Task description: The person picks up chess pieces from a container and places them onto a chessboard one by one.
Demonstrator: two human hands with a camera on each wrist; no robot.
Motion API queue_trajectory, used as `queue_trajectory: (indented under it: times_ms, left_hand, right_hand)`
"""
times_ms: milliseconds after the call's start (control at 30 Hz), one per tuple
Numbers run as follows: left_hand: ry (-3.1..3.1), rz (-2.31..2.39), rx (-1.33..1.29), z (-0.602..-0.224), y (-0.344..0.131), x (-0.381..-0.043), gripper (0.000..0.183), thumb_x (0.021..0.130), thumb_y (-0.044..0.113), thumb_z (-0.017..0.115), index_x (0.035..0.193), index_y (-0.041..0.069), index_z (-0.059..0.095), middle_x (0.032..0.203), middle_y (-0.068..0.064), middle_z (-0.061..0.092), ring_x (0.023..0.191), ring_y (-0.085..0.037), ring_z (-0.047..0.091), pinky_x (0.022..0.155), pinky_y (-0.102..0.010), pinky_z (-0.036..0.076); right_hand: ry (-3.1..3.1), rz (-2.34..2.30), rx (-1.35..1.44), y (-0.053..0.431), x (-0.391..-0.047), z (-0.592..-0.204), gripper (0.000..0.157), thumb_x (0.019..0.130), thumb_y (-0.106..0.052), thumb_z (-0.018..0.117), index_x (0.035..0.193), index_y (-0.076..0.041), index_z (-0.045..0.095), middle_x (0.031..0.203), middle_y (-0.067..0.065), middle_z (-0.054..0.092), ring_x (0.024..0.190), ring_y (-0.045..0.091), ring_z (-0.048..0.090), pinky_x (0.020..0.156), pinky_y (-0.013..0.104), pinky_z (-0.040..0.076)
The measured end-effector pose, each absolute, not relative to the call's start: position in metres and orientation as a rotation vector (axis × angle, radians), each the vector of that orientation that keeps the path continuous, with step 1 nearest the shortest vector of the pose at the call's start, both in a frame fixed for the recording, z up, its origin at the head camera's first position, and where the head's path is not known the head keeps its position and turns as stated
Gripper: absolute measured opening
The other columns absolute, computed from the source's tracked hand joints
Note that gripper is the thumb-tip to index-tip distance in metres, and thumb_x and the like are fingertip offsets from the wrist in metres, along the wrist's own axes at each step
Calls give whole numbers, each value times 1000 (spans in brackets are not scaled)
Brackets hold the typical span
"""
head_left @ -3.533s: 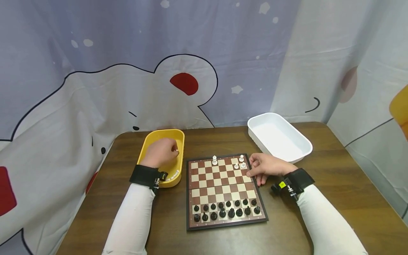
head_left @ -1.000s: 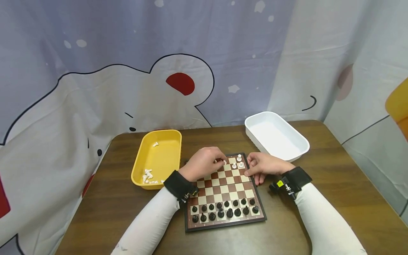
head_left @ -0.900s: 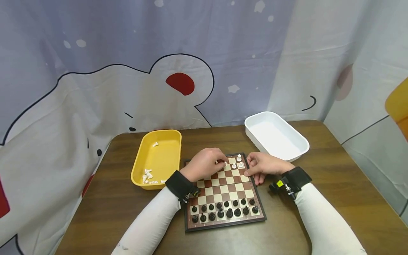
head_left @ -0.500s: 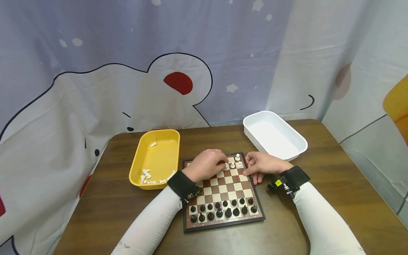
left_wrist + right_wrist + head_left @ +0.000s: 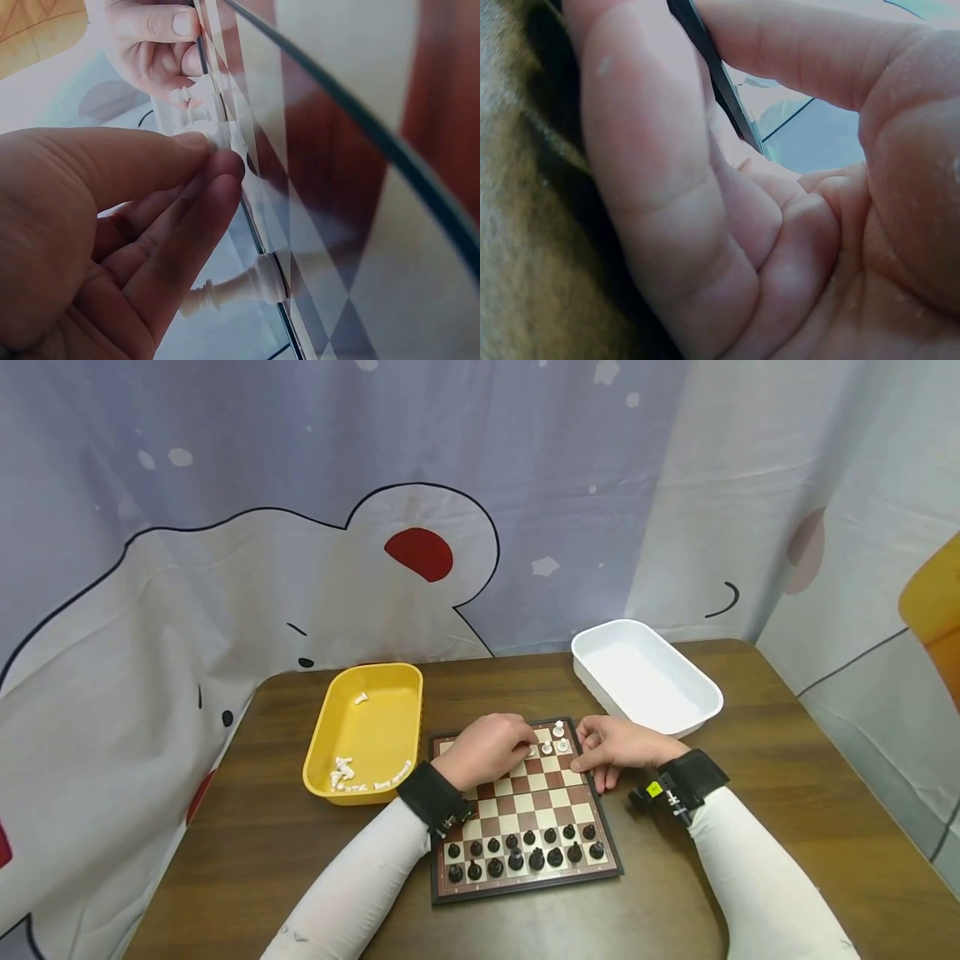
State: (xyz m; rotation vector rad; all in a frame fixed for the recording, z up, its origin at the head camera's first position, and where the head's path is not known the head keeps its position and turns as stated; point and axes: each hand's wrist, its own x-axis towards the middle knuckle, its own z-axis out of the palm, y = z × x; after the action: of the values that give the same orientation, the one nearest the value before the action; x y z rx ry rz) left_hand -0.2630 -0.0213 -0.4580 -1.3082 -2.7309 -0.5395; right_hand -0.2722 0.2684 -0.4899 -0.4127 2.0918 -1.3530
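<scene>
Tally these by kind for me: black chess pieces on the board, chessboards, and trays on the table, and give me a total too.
Black chess pieces: 16
Chessboard: 1
Trays: 2, the yellow tray and the white tray
Total: 19

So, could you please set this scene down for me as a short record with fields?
Left hand: pinches a white chess piece at the chessboard's far side
Right hand: grips the chessboard's right edge
Black chess pieces: standing in two rows along the near edge
Yellow tray: left of the chessboard, loose white pieces inside
White tray: beyond the chessboard's far right corner
Surface: brown wooden table
</scene>
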Motion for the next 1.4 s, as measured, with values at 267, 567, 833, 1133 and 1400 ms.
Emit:
queue_trajectory:
  times_ms: [267, 567, 833, 1133, 1400]
  left_hand:
    - [-2757, -523, -1291, -458, -21, -262, 16, 106, 8, 75, 120, 9, 84, 110, -4, 78, 100, -18, 74, 88, -35, 60]
    - [-2756, -527, -1278, -457, -21, -262, 17, 107, 8, 74, 120, 10, 83, 110, -4, 78, 99, -17, 73, 88, -34, 60]
    - [-2747, -567, -1270, -446, -27, -258, 16, 107, 10, 75, 121, 10, 83, 112, -3, 78, 99, -16, 73, 88, -33, 60]
    - [-2686, -647, -1161, -417, -56, -256, 15, 105, 10, 78, 119, 8, 83, 109, -3, 78, 92, -15, 70, 84, -34, 60]
    - [-2666, -745, -1036, -404, -81, -261, 14, 103, 11, 80, 117, 9, 83, 109, -3, 78, 94, -17, 72, 84, -33, 60]
  right_hand:
    - [2090, -1348, -428, 268, -272, -489, 48, 99, -16, 84, 120, 5, 47, 79, 19, 73, 56, 23, 74, 53, 34, 61]
    - [2093, -1349, -419, 267, -272, -488, 49, 98, -15, 85, 121, 6, 46, 80, 18, 73, 56, 22, 74, 53, 33, 61]
    - [2100, -1349, -409, 267, -271, -488, 47, 98, -15, 84, 120, 5, 47, 79, 18, 72, 56, 22, 73, 52, 32, 60]
    - [2100, -1353, -403, 268, -271, -489, 49, 98, -14, 84, 123, 5, 47, 84, 18, 74, 59, 22, 74, 52, 32, 61]
    - [2099, -1343, -416, 268, -271, -488, 47, 99, -15, 84, 120, 5, 47, 81, 17, 72, 57, 22, 74, 52, 32, 60]
